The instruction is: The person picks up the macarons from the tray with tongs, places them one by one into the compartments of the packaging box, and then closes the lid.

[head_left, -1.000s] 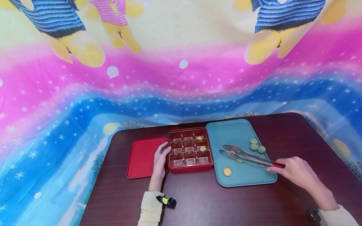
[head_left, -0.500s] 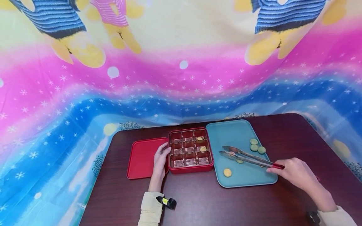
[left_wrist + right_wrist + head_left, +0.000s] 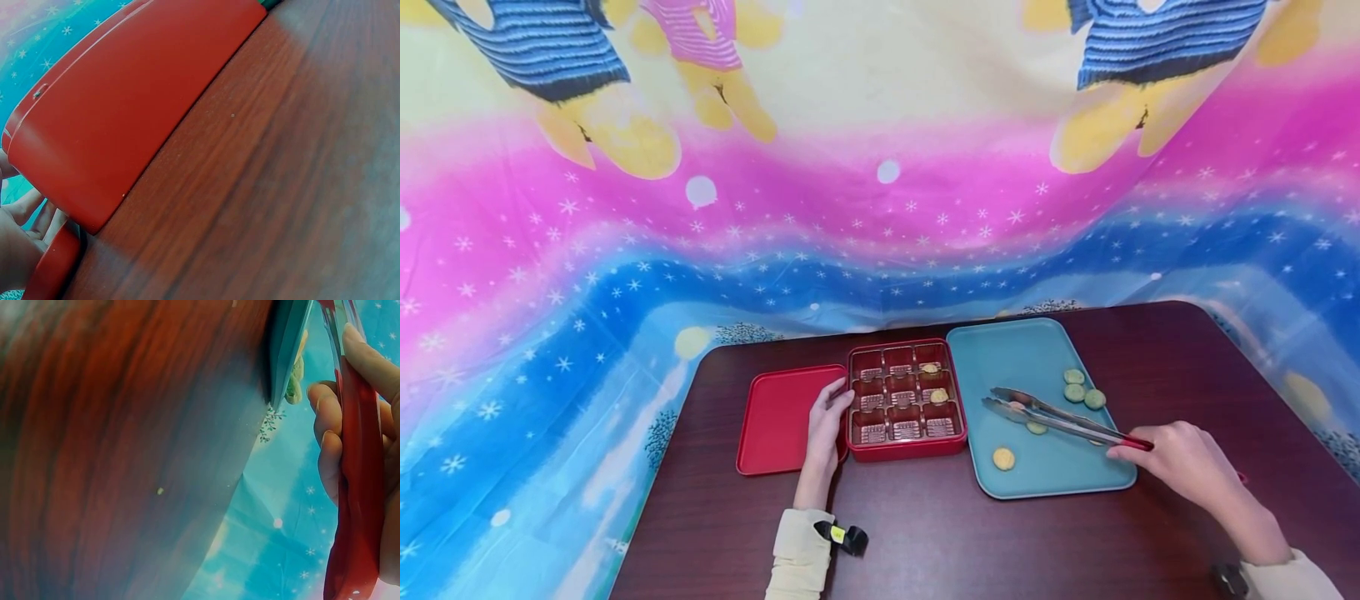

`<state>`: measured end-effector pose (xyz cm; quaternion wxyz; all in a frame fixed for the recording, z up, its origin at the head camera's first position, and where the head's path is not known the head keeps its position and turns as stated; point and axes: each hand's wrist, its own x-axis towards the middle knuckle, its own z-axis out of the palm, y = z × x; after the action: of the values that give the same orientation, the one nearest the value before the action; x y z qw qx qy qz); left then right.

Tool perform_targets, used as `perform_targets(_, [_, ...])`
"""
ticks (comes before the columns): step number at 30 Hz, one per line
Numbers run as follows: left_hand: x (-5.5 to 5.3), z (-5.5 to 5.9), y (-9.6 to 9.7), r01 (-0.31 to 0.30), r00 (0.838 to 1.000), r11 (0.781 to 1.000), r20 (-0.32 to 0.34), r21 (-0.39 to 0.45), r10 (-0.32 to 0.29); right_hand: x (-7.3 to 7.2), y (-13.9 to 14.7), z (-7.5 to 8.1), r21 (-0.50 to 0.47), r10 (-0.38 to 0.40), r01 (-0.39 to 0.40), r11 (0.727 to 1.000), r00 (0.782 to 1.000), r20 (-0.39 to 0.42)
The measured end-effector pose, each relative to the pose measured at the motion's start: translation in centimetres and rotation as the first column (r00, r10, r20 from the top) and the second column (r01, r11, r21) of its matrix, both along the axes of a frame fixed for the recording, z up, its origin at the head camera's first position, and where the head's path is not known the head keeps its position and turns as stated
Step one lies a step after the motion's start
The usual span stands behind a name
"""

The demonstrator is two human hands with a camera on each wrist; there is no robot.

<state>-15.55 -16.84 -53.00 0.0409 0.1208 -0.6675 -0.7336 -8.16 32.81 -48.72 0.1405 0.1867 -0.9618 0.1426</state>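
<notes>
In the head view my left hand rests its fingers against the left side of a red box, which has a clear divided insert. Two compartments in the box's right column hold yellowish cookies. My right hand grips metal tongs by their red handles, which the right wrist view shows as a long red grip inside curled fingers. The tong tips reach over a blue-green tray, near a pinkish cookie partly hidden by the arms. A green cookie lies under them too.
Several green cookies lie together at the tray's right side. One yellow cookie sits near its front left corner. A red lid lies left of the box on the dark wooden table. A patterned cloth hangs behind.
</notes>
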Motion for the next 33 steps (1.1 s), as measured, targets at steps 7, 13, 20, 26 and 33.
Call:
perform_targets(7, [0.0,0.0,0.1,-0.005,1.000,1.000,-0.001,0.003,0.005,0.0,0.0,0.0,0.003,-0.009,0.009,1.000,1.000,-0.004])
perform_targets(13, [-0.1,0.1,0.0,-0.002,1.000,1.000,0.020,0.018,0.002,0.0,-0.2,0.1,-0.002,-0.010,0.010,1.000,1.000,-0.030])
perform_targets(20, [0.0,0.1,0.0,-0.001,0.999,1.000,0.039,0.017,0.000,-0.2,-0.7,0.4,-0.021,-0.008,0.007,1.000,0.999,-0.051])
perform_targets(26, [-0.1,0.0,0.0,0.004,1.000,1.000,0.014,0.005,-0.004,-0.5,-1.1,0.5,-0.041,0.011,-0.013,0.999,0.998,-0.062])
perform_targets(33, [-0.2,0.3,-0.1,0.021,0.999,1.000,0.040,0.004,-0.021,-0.9,-1.7,1.0,-0.067,0.009,-0.013,0.998,0.998,-0.062])
